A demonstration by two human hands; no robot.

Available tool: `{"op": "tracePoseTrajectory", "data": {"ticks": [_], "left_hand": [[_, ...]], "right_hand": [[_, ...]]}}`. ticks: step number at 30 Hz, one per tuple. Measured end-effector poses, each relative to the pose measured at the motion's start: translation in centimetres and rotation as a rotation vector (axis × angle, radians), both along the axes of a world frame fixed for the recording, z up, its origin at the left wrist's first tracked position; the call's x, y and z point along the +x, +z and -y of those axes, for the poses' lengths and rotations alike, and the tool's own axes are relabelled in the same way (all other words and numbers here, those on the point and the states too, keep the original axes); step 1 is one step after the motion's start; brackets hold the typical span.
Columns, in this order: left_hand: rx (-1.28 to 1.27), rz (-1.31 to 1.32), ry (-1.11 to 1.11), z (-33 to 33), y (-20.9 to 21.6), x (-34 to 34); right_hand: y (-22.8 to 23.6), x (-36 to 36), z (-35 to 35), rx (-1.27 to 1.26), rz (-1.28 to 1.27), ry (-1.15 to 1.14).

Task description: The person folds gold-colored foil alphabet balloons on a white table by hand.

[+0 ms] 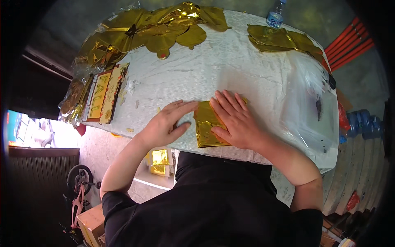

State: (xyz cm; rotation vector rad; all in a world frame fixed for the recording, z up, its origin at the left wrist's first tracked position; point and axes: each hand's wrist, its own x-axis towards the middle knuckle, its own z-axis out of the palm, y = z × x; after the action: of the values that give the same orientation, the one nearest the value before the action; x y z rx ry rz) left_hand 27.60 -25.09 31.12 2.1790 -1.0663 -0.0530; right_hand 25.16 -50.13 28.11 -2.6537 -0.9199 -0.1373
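Observation:
A folded piece of gold foil, shaped like a flat rectangle and perhaps a foil balloon, lies at the near edge of the white-covered table. Flat across its right part rests my right hand, fingers stretched out. My left hand is at the foil's left side, its fingertips by the upper left corner and the thumb held apart. Whether those fingertips touch the foil I cannot tell. Part of the foil is hidden under my right hand.
Flat gold foil balloons cover the far left, with more gold foil at far right beside a water bottle. Printed cards lie at left, clear plastic bags at right. Below the edge stands a bin with gold packets.

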Motion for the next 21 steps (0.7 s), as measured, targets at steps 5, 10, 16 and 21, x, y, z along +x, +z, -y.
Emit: {"op": "tracePoseTrajectory", "data": {"ticks": [5,10,16,21], "left_hand": [[-0.203,0.021,0.013,-0.2,-1.5,1.2],[-0.1,0.093,-0.02,0.1,-1.2,2.6],[-0.05,0.142,-0.107,0.5,-0.4,2.9],[-0.123,0.037,-0.086,0.8,-0.7,3.4]], "right_hand": [[0.2,0.0,0.0,-0.041,0.0,-0.023],[0.1,0.1,-0.1,-0.049,-0.012,-0.013],[0.2,0.1,0.0,-0.041,-0.008,-0.023],[0.2,0.1,-0.1,-0.027,-0.002,-0.026]]}}
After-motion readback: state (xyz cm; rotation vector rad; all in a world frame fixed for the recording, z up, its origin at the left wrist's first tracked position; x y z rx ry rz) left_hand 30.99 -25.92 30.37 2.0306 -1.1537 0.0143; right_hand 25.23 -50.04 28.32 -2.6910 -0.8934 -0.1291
